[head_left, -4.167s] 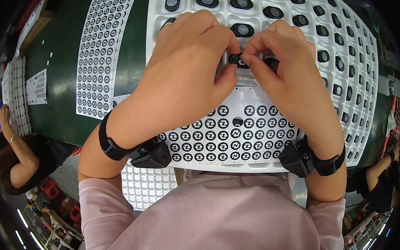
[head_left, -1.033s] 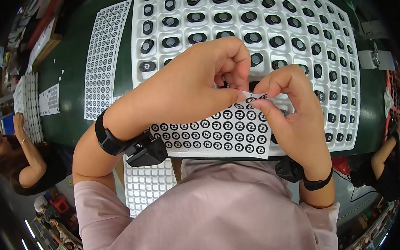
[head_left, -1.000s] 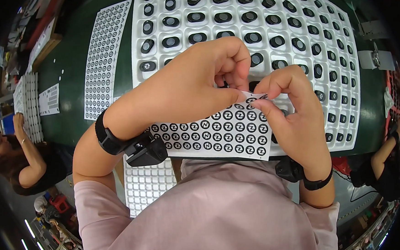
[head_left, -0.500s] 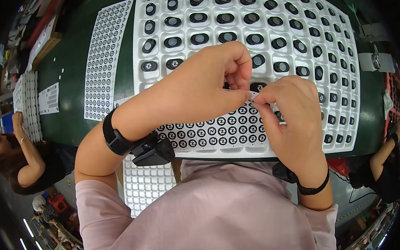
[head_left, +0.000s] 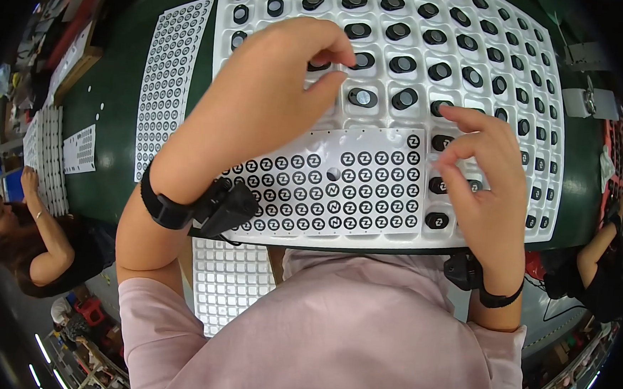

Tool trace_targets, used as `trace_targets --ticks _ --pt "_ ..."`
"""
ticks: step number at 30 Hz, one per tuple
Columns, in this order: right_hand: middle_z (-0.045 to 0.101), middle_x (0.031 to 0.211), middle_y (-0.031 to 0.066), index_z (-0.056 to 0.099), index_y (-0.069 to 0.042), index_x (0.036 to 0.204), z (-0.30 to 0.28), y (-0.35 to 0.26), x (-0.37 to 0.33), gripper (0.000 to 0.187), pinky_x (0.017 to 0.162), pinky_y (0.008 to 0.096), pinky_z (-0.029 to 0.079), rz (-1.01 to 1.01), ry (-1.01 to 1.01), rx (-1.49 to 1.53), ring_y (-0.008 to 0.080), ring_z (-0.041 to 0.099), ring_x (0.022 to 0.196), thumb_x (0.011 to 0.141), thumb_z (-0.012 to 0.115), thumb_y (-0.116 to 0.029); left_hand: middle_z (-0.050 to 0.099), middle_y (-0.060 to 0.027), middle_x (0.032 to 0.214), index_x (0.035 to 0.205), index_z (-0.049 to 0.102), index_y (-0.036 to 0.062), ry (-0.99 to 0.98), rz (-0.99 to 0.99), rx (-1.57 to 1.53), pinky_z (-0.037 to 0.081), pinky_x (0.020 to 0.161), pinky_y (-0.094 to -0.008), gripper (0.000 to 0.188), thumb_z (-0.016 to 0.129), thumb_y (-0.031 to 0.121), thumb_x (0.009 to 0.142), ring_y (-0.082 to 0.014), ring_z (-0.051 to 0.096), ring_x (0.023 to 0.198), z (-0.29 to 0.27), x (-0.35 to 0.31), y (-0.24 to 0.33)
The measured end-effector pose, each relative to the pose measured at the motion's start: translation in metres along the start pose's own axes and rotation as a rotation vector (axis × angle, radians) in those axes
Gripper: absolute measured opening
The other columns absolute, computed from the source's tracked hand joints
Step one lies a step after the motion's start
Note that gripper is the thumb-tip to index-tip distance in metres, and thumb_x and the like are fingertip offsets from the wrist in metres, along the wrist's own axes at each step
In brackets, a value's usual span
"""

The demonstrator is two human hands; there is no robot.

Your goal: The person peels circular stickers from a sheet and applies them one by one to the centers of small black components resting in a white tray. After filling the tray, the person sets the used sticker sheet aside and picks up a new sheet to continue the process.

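Observation:
My left hand [head_left: 275, 85] hovers over the tray's left part. Its thumb and index fingertip are apart, with nothing visible between them. My right hand [head_left: 489, 180] is over the tray's right part, index finger stretched out, thumb and another finger meeting in a pinch; what they hold, if anything, I cannot make out. A white sheet of round black-and-white stickers [head_left: 375, 143] lies on the near part of the tray, with gaps in its rows. The white plastic tray [head_left: 380, 119] holds small black oval parts [head_left: 404, 99] in its pockets. Some parts bear a round sticker.
Another sticker sheet [head_left: 169, 79] lies on the green table [head_left: 120, 54] left of the tray, with a smaller sheet [head_left: 79, 150] beyond. A stack of white trays [head_left: 51, 164] stands farther left, near a co-worker's arm [head_left: 51, 232]. A metal clip [head_left: 589, 97] is at right.
My hands have parted from the sheet's upper edge: the left moved up and left, the right moved right. The sheet and tray appear shifted slightly, and more of the sheet shows.

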State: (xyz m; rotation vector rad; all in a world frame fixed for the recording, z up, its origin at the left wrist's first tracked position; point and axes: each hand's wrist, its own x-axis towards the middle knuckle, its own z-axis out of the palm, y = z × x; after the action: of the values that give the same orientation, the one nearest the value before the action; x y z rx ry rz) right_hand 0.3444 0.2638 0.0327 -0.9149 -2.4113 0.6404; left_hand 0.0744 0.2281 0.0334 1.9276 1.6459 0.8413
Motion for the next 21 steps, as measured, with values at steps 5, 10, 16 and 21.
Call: trace_targets --ticks 5,10,16,21 --pt "0.070 0.109 0.0105 0.064 -0.003 0.090 -0.009 -0.001 0.003 0.018 0.090 0.0375 0.047 0.057 0.082 0.104 0.0292 0.064 0.098 0.077 0.075 0.001 0.067 -0.0077 0.097 0.100 0.068 0.0038 -0.079 0.075 0.168 0.050 0.083 -0.0349 0.019 0.076 0.004 0.083 -0.0237 0.065 0.091 0.003 0.000 -0.006" --pt "0.064 0.111 0.0097 0.061 0.000 0.096 -0.019 -0.010 0.022 0.017 0.096 0.0301 0.044 0.025 0.033 0.258 0.0188 0.059 0.103 0.083 0.070 0.004 0.067 -0.0093 0.094 0.100 0.068 0.0043 -0.079 0.114 0.369 0.051 0.082 -0.0392 0.023 0.079 0.006 0.080 -0.0286 0.066 0.092 0.022 0.002 0.000" --pt "0.061 0.107 0.0070 0.062 0.001 0.099 -0.006 -0.023 0.052 0.016 0.094 0.0283 0.043 0.060 0.032 0.503 0.0152 0.057 0.101 0.086 0.071 0.003 0.067 -0.0094 0.094 0.103 0.068 0.0057 -0.020 0.168 0.353 0.052 0.082 -0.0372 0.028 0.080 0.006 0.078 -0.0279 0.066 0.089 0.017 0.001 -0.003" --pt "0.061 0.107 0.0040 0.063 0.000 0.102 0.007 -0.021 0.069 0.013 0.090 0.0261 0.044 -0.005 -0.006 0.616 0.0112 0.056 0.099 0.092 0.070 -0.002 0.071 -0.0085 0.096 0.104 0.068 0.0042 0.089 -0.033 -0.020 0.055 0.077 -0.0340 0.025 0.079 0.007 0.083 -0.0234 0.071 0.086 0.007 -0.009 0.014"
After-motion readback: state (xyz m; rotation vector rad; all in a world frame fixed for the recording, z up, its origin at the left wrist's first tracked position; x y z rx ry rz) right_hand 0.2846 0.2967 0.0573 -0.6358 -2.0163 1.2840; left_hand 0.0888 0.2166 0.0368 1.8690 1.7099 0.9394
